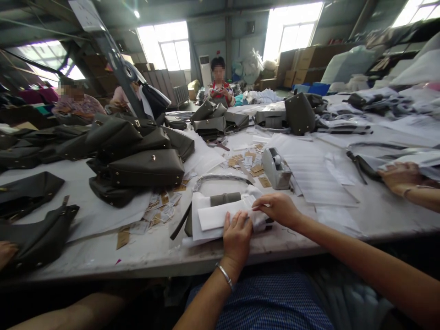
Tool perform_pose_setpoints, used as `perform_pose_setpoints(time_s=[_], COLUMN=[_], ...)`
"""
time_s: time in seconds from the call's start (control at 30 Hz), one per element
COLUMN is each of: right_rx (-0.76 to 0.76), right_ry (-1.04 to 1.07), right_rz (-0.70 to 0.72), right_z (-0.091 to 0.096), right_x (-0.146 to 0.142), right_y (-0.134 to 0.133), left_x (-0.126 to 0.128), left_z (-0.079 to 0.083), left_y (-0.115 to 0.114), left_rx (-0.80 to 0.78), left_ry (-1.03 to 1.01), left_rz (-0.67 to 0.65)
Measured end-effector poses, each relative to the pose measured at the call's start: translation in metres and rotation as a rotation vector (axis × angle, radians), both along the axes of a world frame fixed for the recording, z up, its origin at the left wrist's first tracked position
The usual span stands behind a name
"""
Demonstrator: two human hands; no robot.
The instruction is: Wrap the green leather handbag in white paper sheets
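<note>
Lying by the near edge of the grey worktable (pixel 147 256), a dark olive leather handbag (pixel 225 199) is half wrapped in a white tissue-paper sheet (pixel 213 220). The sheet is pressed flat under the left hand (pixel 237 236), and its crumpled corner is pinched by the right hand (pixel 278 208). If that corner were pulled hard, the thin paper could be torn or the bag dragged off the edge. Loose brown card tags (pixel 123 238) at the left could be folded in.

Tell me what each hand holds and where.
The left hand presses flat on the near edge of the white paper around the bag; the right hand pinches its right-hand fold.
</note>
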State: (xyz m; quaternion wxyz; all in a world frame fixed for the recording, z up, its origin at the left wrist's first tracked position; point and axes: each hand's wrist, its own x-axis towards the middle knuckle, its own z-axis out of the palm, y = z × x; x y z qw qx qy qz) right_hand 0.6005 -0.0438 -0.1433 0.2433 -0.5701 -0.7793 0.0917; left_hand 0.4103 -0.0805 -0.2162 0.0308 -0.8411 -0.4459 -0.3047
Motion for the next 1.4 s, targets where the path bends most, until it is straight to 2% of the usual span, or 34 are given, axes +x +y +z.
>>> perform_pose_setpoints(time_s=[0.2, 0.33, 0.47, 0.6, 0.77, 0.9, 0.93, 1.0, 1.07, 1.13, 1.2, 1.3, 1.4], right_rx=[0.046, -0.051, -0.121, -0.115, -0.055, 0.039, 0.058, 0.050, -0.025, -0.135, -0.270, -0.459, -0.519], right_ry=[0.032, 0.022, 0.027, 0.050, 0.009, 0.153, 0.239, 0.438, 0.598, 0.678, 0.742, 0.865, 0.993], right_rz=[0.134, 0.085, 0.039, 0.024, -0.064, -0.104, -0.153, -0.340, -0.546, -0.651, -0.688, -0.691, -0.634], right_z=[-0.016, -0.020, -0.023, -0.028, -0.033, -0.018, -0.011, 0.005, 0.019, 0.028, 0.031, 0.030, 0.031], right_x=[0.001, 0.004, 0.003, 0.002, -0.003, 0.015, 0.025, 0.052, 0.081, 0.107, 0.124, 0.136, 0.136], right_y=[0.025, 0.032, 0.035, 0.034, 0.029, 0.035, 0.039, 0.052, 0.071, 0.091, 0.110, 0.130, 0.139], left_x=[0.003, 0.003, 0.001, 0.000, 0.001, 0.002, 0.003, 0.003, 0.003, 0.003, 0.003, 0.003, 0.004], left_z=[-0.001, 0.002, 0.000, -0.001, 0.003, 0.005, 0.005, 0.005, 0.004, 0.003, 0.003, 0.001, -0.001], left_y=[0.004, 0.005, 0.005, 0.006, 0.008, 0.010, 0.010, 0.010, 0.010, 0.010, 0.010, 0.010, 0.010], left_rx=[0.012, -0.035, 0.009, 0.062, 0.013, 0.006, 0.007, 0.005, -0.001, -0.004, -0.007, -0.011, -0.010], left_ry=[-0.058, -0.063, -0.041, -0.006, 0.035, 0.041, 0.039, 0.033, 0.028, 0.026, 0.023, 0.013, 0.006], left_rz=[0.009, 0.012, 0.006, -0.019, -0.022, -0.031, -0.029, -0.026, -0.030, -0.034, -0.032, -0.024, -0.017])
